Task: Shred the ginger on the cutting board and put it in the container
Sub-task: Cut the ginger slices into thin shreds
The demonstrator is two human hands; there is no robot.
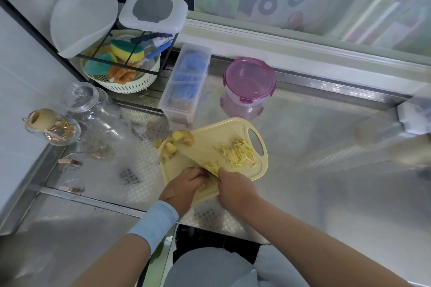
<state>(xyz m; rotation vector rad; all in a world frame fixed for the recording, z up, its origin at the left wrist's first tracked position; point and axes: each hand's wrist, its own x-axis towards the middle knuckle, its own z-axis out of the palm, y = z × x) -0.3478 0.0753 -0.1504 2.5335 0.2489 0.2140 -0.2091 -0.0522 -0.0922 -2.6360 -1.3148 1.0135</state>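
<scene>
Your left hand [186, 184] has its fingers curled down on a small yellow piece of ginger [208, 184], pinning it to the pale yellow plastic cutting board [261, 170] at the board's near side. Your right hand [235, 190] is closed around the handle of a pale yellow wide-bladed knife [203, 158]. The handle is hidden inside your fist. The blade slants across the board, its edge just beside your left fingers.

A loose pile of fine ginger shreds [239, 154] lies on the board's right half, next to its oval grip hole. Knobbly whole ginger chunks [184, 137] sit at the board's far left corner.

The board lies toward the near edge of the patterned steel worktop [326, 147]. The round clear container with a purple clip lid [249, 81] stands just beyond the board, toward the far edge, with its lid on. A clear rectangular box of blue items [184, 84] stands to its left.
</scene>
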